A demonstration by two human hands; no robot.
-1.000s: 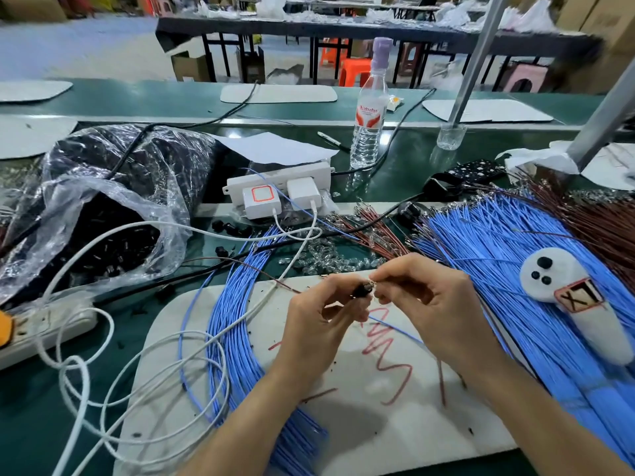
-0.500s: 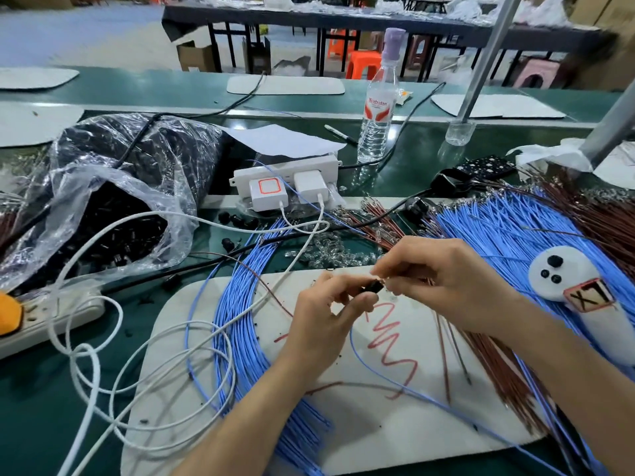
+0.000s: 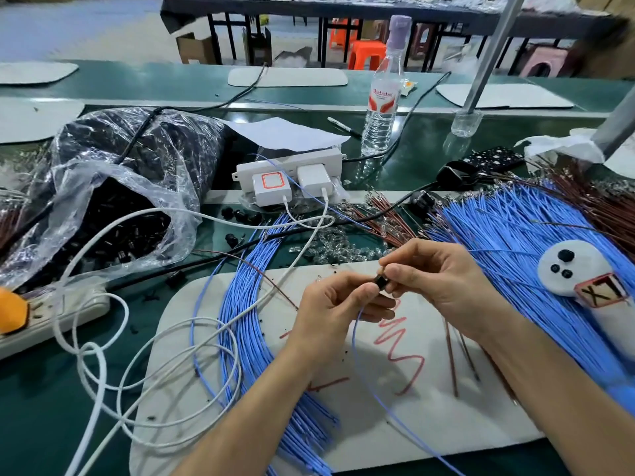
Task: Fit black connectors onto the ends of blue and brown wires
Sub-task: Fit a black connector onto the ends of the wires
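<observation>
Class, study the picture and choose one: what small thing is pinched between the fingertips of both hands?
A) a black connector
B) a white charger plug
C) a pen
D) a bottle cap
A: the left hand and right hand meet over the white mat with a small black connector pinched between their fingertips, a blue wire trailing below it.

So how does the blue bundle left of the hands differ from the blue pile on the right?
The left bundle is narrow and curves in an arc; the right pile fans out wide. White cables cross the left bundle; a white object lies on the right pile. Both are blue wires.
</observation>
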